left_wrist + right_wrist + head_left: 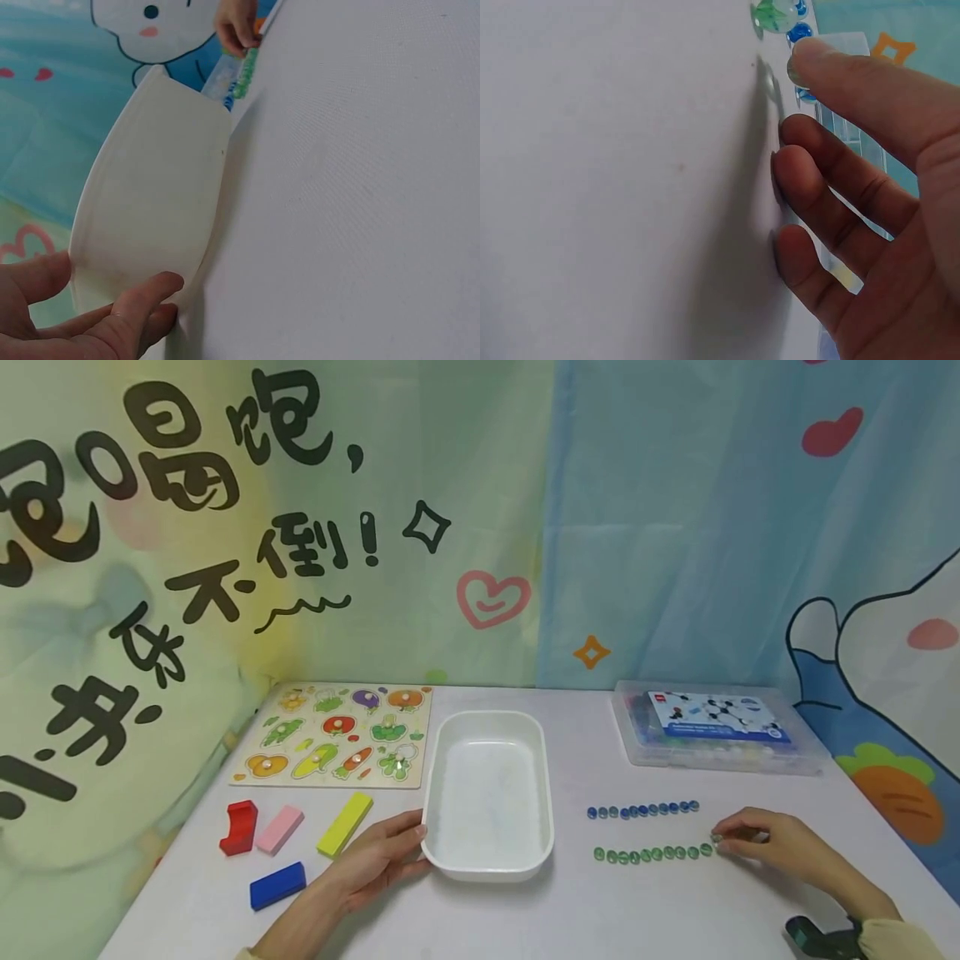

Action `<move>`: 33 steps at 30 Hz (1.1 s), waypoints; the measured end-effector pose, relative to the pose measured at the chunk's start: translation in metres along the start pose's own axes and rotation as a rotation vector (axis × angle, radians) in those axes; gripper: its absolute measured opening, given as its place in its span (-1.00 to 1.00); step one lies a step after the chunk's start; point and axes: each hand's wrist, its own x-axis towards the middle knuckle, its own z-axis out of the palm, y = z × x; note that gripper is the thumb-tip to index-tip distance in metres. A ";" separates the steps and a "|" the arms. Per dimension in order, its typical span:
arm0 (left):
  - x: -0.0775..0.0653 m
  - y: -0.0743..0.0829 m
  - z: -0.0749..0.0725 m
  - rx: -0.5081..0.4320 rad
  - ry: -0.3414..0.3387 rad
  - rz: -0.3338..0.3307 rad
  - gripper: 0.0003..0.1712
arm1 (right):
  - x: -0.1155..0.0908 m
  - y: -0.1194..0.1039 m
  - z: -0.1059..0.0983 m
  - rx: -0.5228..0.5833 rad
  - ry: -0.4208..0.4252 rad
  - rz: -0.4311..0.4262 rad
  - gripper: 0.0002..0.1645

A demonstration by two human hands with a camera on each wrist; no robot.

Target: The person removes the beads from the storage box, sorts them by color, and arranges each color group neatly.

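My left hand [386, 856] holds the near left side of a white plastic tray [453, 862]; in the left wrist view its thumb is at the rim and its fingers lie against the outer wall. At the right end of a row of green glass marbles [647, 855], my right hand [780, 843] pinches another marble [793, 73] between thumb and forefinger. The thumb covers most of that marble in the right wrist view. A second row, of blue glass marbles [643, 811], runs behind the green one.
A vegetable puzzle board [311, 723] lies at the back left. In front of it are red [240, 828], pink [280, 830], yellow [345, 825] and blue blocks [277, 886]. A lidded clear plastic box [720, 754] stands at the back right, before a printed curtain [675, 568].
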 end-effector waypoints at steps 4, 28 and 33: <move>0.000 -0.001 -0.001 0.002 0.002 -0.001 -0.27 | -0.001 0.001 0.002 -0.002 0.015 0.010 -0.64; -0.001 -0.001 -0.001 0.006 0.016 -0.007 -0.27 | -0.007 0.000 0.012 0.016 0.059 -0.029 -0.67; -0.002 -0.001 -0.002 0.015 0.024 -0.007 -0.27 | -0.005 -0.003 0.007 0.008 0.060 0.020 -0.58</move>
